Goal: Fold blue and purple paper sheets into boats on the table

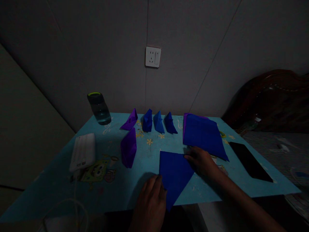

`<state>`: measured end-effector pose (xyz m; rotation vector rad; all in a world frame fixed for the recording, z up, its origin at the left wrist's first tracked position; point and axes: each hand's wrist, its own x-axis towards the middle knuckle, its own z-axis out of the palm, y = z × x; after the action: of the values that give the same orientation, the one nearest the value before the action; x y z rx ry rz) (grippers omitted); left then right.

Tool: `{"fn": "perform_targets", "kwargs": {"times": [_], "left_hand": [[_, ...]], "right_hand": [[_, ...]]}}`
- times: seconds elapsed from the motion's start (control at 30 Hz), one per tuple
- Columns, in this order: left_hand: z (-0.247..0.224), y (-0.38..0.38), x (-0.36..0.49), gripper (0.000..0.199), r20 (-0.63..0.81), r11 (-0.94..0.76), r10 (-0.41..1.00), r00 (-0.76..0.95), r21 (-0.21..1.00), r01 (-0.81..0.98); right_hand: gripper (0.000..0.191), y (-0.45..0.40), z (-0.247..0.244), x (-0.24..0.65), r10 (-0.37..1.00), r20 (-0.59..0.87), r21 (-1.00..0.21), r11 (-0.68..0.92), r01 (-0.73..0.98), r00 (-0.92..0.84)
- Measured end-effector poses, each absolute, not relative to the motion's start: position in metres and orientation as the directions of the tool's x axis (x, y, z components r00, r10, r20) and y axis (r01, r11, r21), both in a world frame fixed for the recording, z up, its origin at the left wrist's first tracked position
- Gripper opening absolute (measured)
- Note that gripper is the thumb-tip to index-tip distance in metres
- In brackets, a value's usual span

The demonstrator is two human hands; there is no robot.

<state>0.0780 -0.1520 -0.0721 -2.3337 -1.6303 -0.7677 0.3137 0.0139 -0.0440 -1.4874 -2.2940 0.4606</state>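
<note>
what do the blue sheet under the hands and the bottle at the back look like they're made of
Blue sheet: looks like thin matte paper, lying flat with sharp straight edges under the left hand and right hand.
Bottle: seems clear plastic or glass, see-through with faint glints; the dim light leaves it open. Its rim looks yellow-green.

Both hands, left hand and right hand, press the blue paper.

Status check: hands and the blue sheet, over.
Left hand and right hand both flat on blue sheet, open. Sheet lies on table. Purple boat alongside, apart.
</note>
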Motion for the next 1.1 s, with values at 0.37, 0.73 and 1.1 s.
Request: {"fn": "perform_targets", "kwargs": {"times": [0.37,0.73,1.1], "left_hand": [[-0.06,-0.131,0.06,0.03,0.426,-0.263,0.879,0.214,0.059,0.963],[-0.07,-0.135,0.042,0.028,0.459,-0.388,0.83,0.316,0.07,0.919],[-0.058,-0.168,0.031,0.045,0.45,-0.466,0.817,0.361,0.147,0.872]], "right_hand": [[0.029,-0.026,-0.052,0.33,0.674,0.349,-0.076,0.712,0.698,-0.651],[0.066,-0.056,-0.025,0.35,0.549,0.156,-0.148,0.835,0.531,-0.821],[0.048,-0.08,-0.039,0.369,0.534,0.225,-0.154,0.846,0.511,-0.815]]}}
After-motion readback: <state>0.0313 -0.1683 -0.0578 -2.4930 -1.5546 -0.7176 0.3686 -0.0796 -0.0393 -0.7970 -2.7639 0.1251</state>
